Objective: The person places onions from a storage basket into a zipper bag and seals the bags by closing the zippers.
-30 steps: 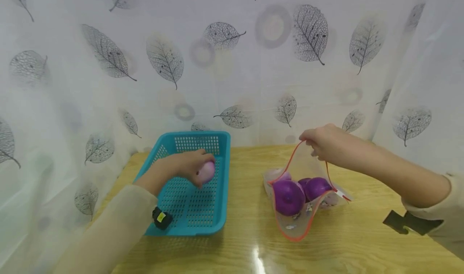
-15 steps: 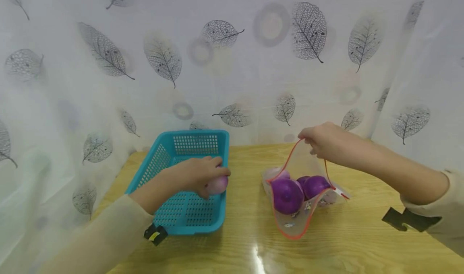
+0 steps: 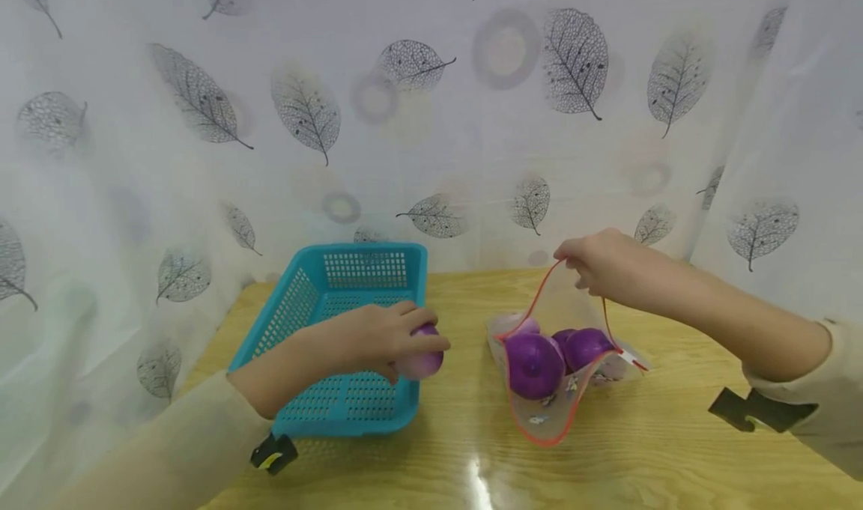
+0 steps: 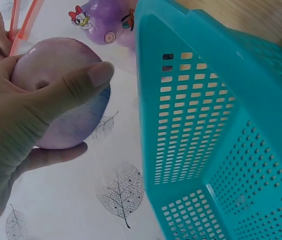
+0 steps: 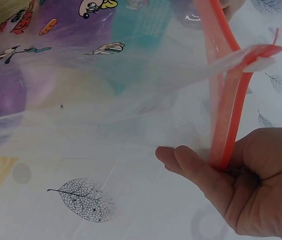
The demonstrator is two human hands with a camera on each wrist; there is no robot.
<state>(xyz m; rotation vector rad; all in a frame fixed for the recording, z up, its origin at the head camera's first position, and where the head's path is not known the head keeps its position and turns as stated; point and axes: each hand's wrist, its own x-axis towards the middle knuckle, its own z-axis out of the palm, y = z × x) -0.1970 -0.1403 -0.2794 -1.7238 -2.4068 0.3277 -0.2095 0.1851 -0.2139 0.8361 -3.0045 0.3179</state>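
My left hand [image 3: 367, 338] grips a round purple onion [image 3: 421, 362] over the right rim of the blue basket [image 3: 407, 405]. In the left wrist view the onion [image 4: 78, 117] is smooth and pinkish purple with a small dark dimple, the thumb lying across it. A clear zip bag [image 3: 542, 426] with an orange-red edge and cartoon prints stands on the table, mouth gaping toward me. Several purple onions [image 3: 535, 365] sit inside it. My right hand [image 3: 607, 263] pinches the bag's upper edge and lifts it; the right wrist view shows the zip strip [image 5: 230, 110] between its fingers.
The basket has slotted walls, and no onions show in its visible part. Beneath everything is a light wooden table [image 3: 465, 435]. Close behind it hangs a white curtain [image 3: 438, 143] with leaf prints, also enclosing both sides.
My left hand has carried the onion from inside the basket rightward and slightly toward me, to the basket's right rim. The right hand keeps holding the bag's edge in the same place.
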